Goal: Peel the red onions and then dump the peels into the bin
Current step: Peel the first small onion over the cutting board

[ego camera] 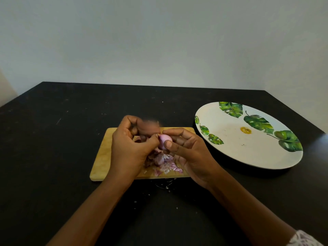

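— What's around the work?
— A black table (pixel 53 139), a leaf-patterned plate (pixel 248 157) off to the right, and a wooden cutting board (pixel 101 157) holding a heap of peels (pixel 163 162) (partly hidden by the hands).
— And the red onion (pixel 166 140)?
— Above the board, pinched between the thumb and fingertips of the right hand (pixel 191 157). The left hand (pixel 129 148), just beside it with its fingers curled, grips a blurred brown strip of skin (pixel 149 129).

I get a single wide-angle view from the head camera, which looks forward and down from close above the cutting board (pixel 101 161), centred where the left hand (pixel 127 148) and right hand (pixel 189 157) meet over it, taking in the plate (pixel 248 153) right of the board, the table (pixel 53 157) under it and the wall (pixel 159 41) beyond.
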`<state>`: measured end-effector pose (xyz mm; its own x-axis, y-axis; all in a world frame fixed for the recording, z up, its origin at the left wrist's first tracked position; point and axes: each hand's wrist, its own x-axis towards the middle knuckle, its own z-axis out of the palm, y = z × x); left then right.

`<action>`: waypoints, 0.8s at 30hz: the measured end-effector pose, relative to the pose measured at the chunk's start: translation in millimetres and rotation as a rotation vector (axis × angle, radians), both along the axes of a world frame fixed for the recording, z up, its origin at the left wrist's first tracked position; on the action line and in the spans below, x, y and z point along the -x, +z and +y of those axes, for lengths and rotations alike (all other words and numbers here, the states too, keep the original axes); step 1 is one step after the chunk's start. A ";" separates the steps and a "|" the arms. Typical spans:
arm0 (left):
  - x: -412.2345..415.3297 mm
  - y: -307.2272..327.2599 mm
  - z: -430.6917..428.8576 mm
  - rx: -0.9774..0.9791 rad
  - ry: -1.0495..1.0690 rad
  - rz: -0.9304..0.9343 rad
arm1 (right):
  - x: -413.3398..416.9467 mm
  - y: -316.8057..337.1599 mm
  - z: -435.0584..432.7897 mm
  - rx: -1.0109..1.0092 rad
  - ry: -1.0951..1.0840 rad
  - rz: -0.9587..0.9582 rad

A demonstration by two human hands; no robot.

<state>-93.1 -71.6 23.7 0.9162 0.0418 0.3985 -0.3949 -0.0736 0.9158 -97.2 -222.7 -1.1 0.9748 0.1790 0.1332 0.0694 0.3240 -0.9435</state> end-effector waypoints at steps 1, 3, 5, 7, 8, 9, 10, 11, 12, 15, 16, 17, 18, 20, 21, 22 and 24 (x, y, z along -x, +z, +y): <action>0.4 -0.6 -0.2 -0.038 0.033 -0.017 | -0.2 0.0 0.3 0.009 0.004 -0.006; 0.8 -1.2 -0.6 -0.093 0.082 -0.042 | -0.8 -0.9 1.6 0.037 0.009 -0.017; 1.8 -1.6 -1.6 -0.125 0.106 -0.055 | -1.4 -2.9 2.6 0.068 0.007 -0.022; 4.2 -1.3 -3.1 -0.152 0.115 -0.065 | -1.5 -4.5 3.7 0.085 -0.003 -0.011; 5.6 -1.1 -3.7 -0.160 0.119 -0.073 | -1.4 -5.0 4.2 0.091 -0.005 -0.005; 6.9 -0.7 -4.3 -0.166 0.120 -0.082 | -0.9 -4.1 5.1 0.093 -0.003 0.005; 7.7 -0.3 -5.0 -0.169 0.117 -0.089 | -1.3 -4.4 5.5 0.093 -0.005 0.020; 8.2 0.1 -5.4 -0.169 0.109 -0.092 | -1.7 -4.2 5.9 0.091 -0.008 0.041; 8.1 0.5 -5.6 -0.164 0.098 -0.089 | -2.8 -4.5 5.9 0.104 -0.020 0.056; 6.0 1.4 -4.3 -0.114 0.046 -0.051 | -5.5 -3.4 4.1 0.189 -0.059 0.057; 4.8 1.0 -3.7 -0.084 0.019 -0.032 | -5.8 -2.7 3.2 0.194 -0.046 0.046; 3.7 0.3 -3.1 -0.057 -0.007 -0.015 | -5.2 -0.6 2.7 0.172 -0.018 0.040; 2.9 -0.5 -2.7 -0.039 -0.027 -0.004 | -4.7 0.7 2.5 0.140 0.012 0.039; 1.7 -1.0 -2.7 -0.016 -0.056 0.011 | -2.2 2.6 2.2 0.054 0.054 0.069; 1.0 -1.5 -2.7 0.006 -0.072 0.020 | -1.2 3.4 2.1 0.011 0.067 0.088; 0.8 -1.5 -3.5 0.033 -0.088 0.033 | -1.5 3.0 1.6 -0.023 0.072 0.102; 1.4 -1.5 -4.8 0.089 -0.124 0.065 | -1.4 2.7 0.7 -0.057 0.070 0.136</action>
